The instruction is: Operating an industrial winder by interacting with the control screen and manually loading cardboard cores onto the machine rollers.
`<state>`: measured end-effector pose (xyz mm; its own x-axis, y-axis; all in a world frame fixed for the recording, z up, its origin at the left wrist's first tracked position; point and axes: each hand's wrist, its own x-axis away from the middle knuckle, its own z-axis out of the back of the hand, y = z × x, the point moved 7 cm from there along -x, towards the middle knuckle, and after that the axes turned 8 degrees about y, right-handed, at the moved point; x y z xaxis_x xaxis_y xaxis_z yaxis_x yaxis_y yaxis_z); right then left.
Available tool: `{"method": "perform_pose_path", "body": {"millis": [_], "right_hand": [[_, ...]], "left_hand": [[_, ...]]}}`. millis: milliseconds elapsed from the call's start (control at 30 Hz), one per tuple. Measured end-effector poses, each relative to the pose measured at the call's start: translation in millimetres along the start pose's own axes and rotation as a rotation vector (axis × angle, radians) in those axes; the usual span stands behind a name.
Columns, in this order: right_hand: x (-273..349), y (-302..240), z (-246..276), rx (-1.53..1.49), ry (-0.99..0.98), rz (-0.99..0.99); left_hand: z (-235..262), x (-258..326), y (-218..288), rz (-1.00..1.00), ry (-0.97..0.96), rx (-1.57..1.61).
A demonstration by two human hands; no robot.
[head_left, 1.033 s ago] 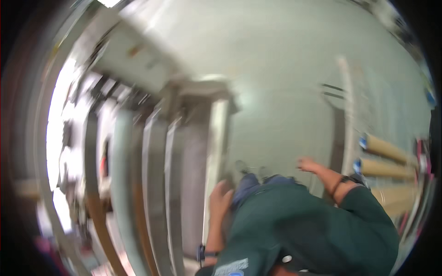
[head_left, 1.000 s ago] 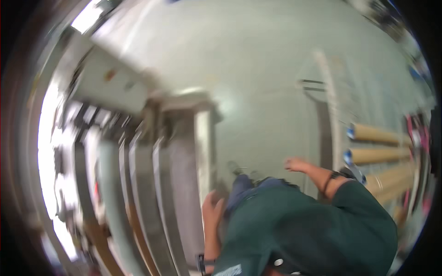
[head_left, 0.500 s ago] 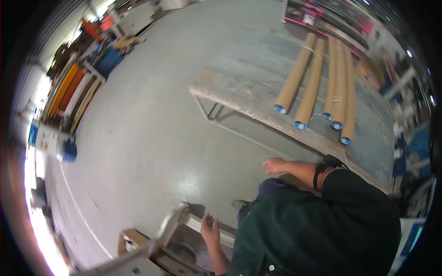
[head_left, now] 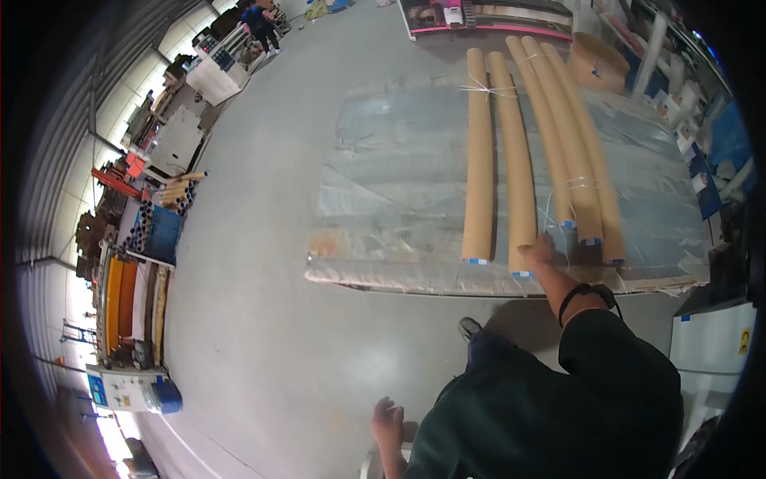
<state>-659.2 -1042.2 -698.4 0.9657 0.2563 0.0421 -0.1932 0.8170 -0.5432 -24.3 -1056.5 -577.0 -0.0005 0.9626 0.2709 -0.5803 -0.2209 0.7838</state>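
Note:
Several long brown cardboard tubes lie side by side on a big plastic-covered table (head_left: 383,199). My right hand (head_left: 538,251) reaches forward and closes over the near end of the second tube from the left (head_left: 517,152). A single tube (head_left: 477,160) lies just left of it, and a tied bundle of tubes (head_left: 570,152) lies to its right. A dark band circles my right wrist. My left hand (head_left: 388,421) hangs low by my hip with fingers apart, above a pale frame edge (head_left: 369,465) at the bottom rim.
Grey concrete floor (head_left: 263,263) spreads to the left. A blue bin of tubes (head_left: 163,231), orange racks and a white-and-blue machine (head_left: 128,391) line the left wall. A white cabinet (head_left: 710,343) stands right of me. A person (head_left: 259,20) stands far off.
My view has swung from metal racks and open floor to the table. My right hand has gone from the air onto a tube's end. My left hand has come off the frame rail.

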Motion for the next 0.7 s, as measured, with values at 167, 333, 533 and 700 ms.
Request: {"method": "perform_pose_path", "body": {"millis": [167, 333, 533, 700], "right_hand": [[-11.0, 7.0, -39.7, -0.036, -0.042, -0.194], [-4.9, -20.0, -28.7, -0.054, -0.125, -0.299], [71.3, -5.8, 3.0, -0.392, -0.236, -0.277], [236.7, 56.3, 32.6, -0.183, -0.340, -0.299]], "left_hand": [[-22.1, -69.4, 52.9, -0.062, -0.100, -0.153], [-45.9, -137.0, 103.0, -0.104, -0.260, -0.205], [-115.0, -227.4, 127.1, -0.279, -0.650, -0.146], [-206.0, -265.3, 155.0, -0.391, -1.075, -0.174]]}}
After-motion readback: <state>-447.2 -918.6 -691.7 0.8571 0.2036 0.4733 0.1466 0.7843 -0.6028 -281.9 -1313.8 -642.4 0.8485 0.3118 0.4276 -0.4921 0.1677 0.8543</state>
